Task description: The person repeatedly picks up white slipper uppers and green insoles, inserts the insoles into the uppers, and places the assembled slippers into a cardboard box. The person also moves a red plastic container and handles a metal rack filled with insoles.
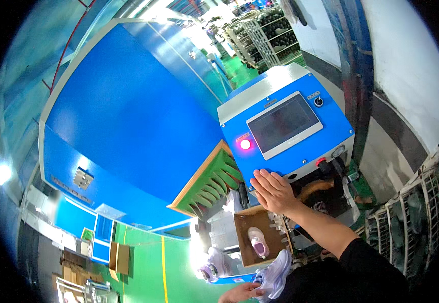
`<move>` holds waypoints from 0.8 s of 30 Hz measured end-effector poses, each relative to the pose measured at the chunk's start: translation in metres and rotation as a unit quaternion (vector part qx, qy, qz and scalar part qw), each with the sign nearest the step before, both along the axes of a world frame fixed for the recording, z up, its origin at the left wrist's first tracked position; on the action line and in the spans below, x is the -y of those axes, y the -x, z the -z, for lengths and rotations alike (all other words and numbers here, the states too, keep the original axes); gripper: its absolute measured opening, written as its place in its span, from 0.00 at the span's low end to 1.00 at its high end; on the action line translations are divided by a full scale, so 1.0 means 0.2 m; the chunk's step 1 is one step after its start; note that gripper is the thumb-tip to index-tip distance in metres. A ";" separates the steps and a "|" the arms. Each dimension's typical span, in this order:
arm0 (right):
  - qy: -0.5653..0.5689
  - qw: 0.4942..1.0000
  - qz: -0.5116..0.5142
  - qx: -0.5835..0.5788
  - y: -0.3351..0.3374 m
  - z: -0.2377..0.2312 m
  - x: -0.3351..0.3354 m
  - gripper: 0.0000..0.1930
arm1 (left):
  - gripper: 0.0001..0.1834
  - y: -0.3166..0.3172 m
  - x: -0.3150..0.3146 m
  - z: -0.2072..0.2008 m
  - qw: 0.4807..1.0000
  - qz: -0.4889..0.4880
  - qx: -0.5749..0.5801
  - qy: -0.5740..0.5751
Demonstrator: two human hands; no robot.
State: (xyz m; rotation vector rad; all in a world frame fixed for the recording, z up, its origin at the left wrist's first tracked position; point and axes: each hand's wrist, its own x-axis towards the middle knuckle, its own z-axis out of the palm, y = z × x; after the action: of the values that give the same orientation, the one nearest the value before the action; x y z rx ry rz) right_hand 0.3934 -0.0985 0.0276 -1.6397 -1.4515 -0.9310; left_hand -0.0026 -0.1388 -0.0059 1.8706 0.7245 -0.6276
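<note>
My right hand (274,193) lies with its fingers stretched out at the lower front edge of a blue control box (236,146). Close to it, a red lamp (245,144) glows beside a dark touchscreen (283,122). At the bottom of the view, my left hand (243,292) grips a pale lavender sneaker (276,272), partly cut off by the lower edge. Between the hands, a cardboard box (244,259) holds another pale shoe (258,241) with a pinkish opening. More pale sneakers (216,263) stand left of the box.
A large blue machine housing (123,101) fills the left, with green curtain strips (214,184) at its opening. A red button (321,161) sits on the control box's front. Wire racks (411,217) stand at right, and a shoe-filled rack (270,38) stands far back.
</note>
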 end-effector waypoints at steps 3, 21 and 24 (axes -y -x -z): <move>0.015 1.000 -0.007 -0.005 0.02 0.00 0.01 0.24 | 0.24 0.02 0.21 0.03 1.000 0.018 -0.014 -0.009; 0.011 0.994 -0.099 -0.052 0.11 -0.03 -0.02 0.26 | 0.34 0.31 0.97 0.04 0.953 -0.281 -0.089 -0.075; -0.013 0.996 -0.081 -0.019 0.02 0.05 -0.03 0.27 | 0.33 0.59 1.12 0.20 0.921 -0.355 0.019 -0.156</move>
State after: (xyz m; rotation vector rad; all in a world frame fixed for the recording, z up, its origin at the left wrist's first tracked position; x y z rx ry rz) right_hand 0.3897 -0.0933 0.0175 -1.4886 -1.5156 -0.8196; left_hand -0.1205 -0.3626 -0.0452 1.7123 1.4460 -0.0015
